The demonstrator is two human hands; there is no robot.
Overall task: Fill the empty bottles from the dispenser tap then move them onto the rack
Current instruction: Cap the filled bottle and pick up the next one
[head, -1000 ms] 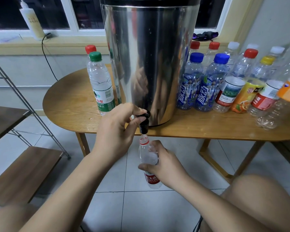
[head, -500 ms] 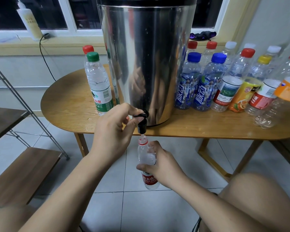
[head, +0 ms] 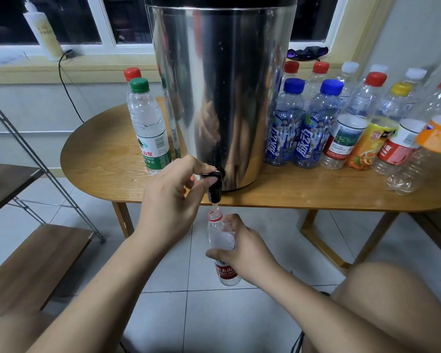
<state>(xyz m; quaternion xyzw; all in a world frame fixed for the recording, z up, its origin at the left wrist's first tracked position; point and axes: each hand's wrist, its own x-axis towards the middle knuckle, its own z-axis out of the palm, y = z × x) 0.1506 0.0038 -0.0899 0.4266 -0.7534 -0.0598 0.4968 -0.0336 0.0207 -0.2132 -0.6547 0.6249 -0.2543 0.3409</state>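
1. The left hand (head: 168, 200) has its grip closed on the black tap (head: 214, 186) of the steel dispenser (head: 222, 85); thumb and forefinger pinch the lever.
2. The right hand (head: 242, 248) has its grip wrapped round the middle of an uncapped bottle (head: 220, 238). The bottle is almost upright, with its mouth just under the spout, below the edge of the desk (head: 107, 149) and above the floor tiles.
3. On the desk a green-capped bottle (head: 148, 128) stands left of the dispenser, and many capped bottles (head: 354, 118) stand right of it.
4. The rack (head: 31, 263) stands at the far left.
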